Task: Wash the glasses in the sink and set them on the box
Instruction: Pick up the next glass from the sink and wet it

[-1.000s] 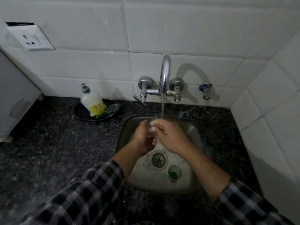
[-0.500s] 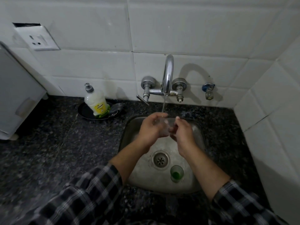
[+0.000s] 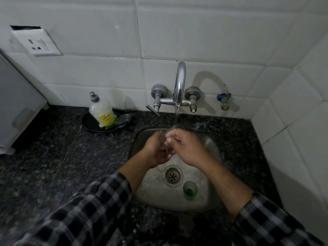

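The hands have closed up again since half a second back. The left hand (image 3: 156,151) wraps the clear glass (image 3: 173,129) from below and the right hand (image 3: 186,148) curls its fingers over the rim, under the tap (image 3: 179,82) with water (image 3: 176,116) running onto it. I'd say it's mid-rinse. The second glass (image 3: 190,189), green at the bottom, stands untouched in the sink (image 3: 145,137) near the drain, so neither has left the sink

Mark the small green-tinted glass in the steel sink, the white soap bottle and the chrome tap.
Small green-tinted glass (image 3: 190,190): head view, green base.
White soap bottle (image 3: 102,111): head view, upper body.
Chrome tap (image 3: 179,80): head view, curved spout.
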